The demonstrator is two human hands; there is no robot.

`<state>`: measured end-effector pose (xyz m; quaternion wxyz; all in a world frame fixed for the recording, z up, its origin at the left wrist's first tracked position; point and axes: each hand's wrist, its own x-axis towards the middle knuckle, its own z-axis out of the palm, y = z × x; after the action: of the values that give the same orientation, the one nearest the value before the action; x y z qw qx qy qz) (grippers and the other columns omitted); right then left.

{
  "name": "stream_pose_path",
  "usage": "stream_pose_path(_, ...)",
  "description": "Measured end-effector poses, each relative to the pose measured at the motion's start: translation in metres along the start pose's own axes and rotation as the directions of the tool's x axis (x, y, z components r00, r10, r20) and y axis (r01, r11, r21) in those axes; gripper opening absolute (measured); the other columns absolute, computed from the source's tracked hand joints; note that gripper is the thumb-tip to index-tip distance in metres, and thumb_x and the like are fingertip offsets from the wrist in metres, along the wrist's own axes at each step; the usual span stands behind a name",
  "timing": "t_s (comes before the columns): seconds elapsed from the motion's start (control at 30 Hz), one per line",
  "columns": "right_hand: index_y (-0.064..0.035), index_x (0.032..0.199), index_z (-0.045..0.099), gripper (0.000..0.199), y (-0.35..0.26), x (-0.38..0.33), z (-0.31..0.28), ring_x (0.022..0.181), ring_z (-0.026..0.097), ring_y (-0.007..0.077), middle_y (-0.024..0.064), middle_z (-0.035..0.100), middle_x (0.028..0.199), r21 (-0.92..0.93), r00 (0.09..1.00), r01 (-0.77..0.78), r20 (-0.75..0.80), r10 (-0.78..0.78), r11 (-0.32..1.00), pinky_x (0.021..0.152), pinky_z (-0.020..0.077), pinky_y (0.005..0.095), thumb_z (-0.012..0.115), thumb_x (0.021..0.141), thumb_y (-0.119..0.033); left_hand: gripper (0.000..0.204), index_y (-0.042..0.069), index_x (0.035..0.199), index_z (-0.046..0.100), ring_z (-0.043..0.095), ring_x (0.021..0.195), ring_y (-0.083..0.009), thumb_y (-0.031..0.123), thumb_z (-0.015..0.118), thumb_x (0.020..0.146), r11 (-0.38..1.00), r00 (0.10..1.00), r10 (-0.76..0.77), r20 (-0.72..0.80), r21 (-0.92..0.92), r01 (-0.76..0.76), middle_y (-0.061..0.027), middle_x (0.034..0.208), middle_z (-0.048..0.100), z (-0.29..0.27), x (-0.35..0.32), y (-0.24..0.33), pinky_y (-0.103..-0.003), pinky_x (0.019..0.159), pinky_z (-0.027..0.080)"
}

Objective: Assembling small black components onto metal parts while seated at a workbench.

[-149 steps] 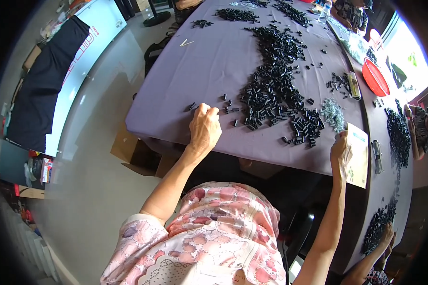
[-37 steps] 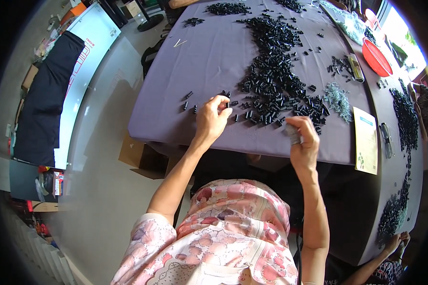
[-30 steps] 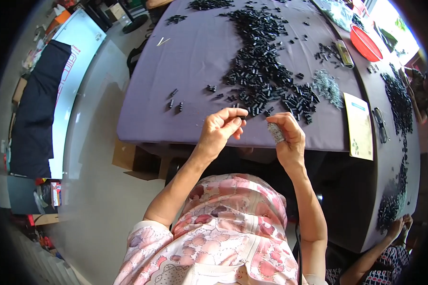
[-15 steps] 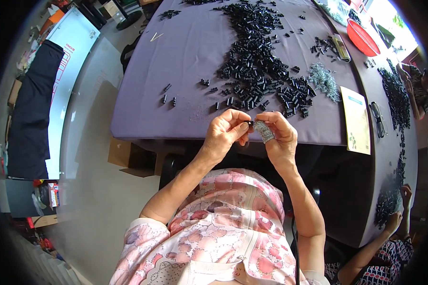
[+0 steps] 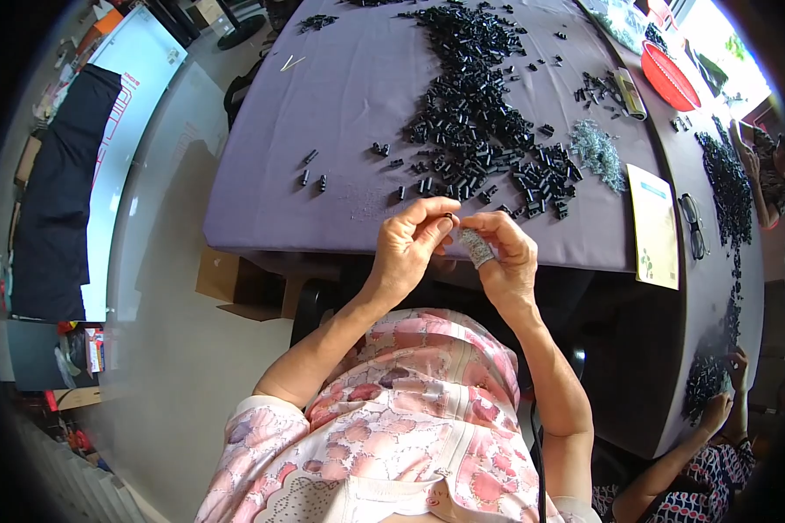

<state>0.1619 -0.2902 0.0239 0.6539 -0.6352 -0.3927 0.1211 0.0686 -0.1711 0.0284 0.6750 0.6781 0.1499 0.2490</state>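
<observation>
Over the table's near edge, my left hand (image 5: 407,248) pinches a small black cylindrical piece (image 5: 449,216) between thumb and fingers; most of it is hidden. Close beside it, my right hand (image 5: 508,261) has its thumb and fingertips pressed together, and whatever they grip is too small to make out. A speckled grey wrap (image 5: 477,248) covers my right thumb. Just beyond both hands spreads a long heap of black cylindrical pieces (image 5: 471,109). To its right lies a pile of small clear, greyish bits (image 5: 597,150).
A purple cloth (image 5: 305,205) covers the table. At right are a yellow booklet (image 5: 654,231), eyeglasses (image 5: 694,225) and a red basket (image 5: 670,78). Other people's hands (image 5: 720,405) work at more black pieces along the right side. A cardboard box (image 5: 235,281) sits below the table.
My hands have drawn slightly apart. The black piece now sits higher in my left fingertips, and my right fingertips have come away from it.
</observation>
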Motion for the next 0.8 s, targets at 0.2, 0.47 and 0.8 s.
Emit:
stream_pose_path(0.2,0.0,0.096,0.061,0.03,-0.003,0.003,-0.006,0.08,0.061,0.0128,0.006,0.063,0.086,0.047,0.998,-0.035,-0.056,0.037,0.998,0.074,0.0475,0.024,0.054,0.072,0.015,0.035,0.002,0.119,0.049,0.059,0.075,-0.0095,-0.003,0.058,0.085,0.998,0.999,0.004,0.042,-0.068,-0.001,-0.0063,0.09,0.062,-0.001,0.0,-0.006,-0.024,0.068,0.052)
stream_pose_path(0.47,-0.0016,0.095,0.057,0.042,-0.016,0.008,-0.007,0.078,0.06,0.0315,0.0126,0.06,0.086,-0.37,0.963,0.265,0.14,-0.229,0.89,0.069,0.0494,0.0345,0.052,0.055,0.012,0.033,0.0,0.111,0.054,0.063,0.08,-0.0138,-0.01,0.056,0.08,0.911,0.968,0.248,0.02,0.334,-0.241,-0.0098,0.089,0.064,0.005,-0.005,-0.005,-0.027,0.07,0.053)
stream_pose_path(0.8,-0.0043,0.095,0.061,0.037,-0.009,0.003,-0.006,0.078,0.063,0.0302,0.0128,0.062,0.089,-0.425,0.972,0.227,0.15,-0.179,0.876,0.067,0.0507,0.0339,0.056,0.063,0.012,0.037,0.001,0.114,0.05,0.062,0.079,-0.0136,-0.012,0.055,0.079,0.939,0.975,0.218,-0.035,0.281,-0.2,-0.0094,0.086,0.064,0.009,-0.01,-0.009,-0.026,0.069,0.051)
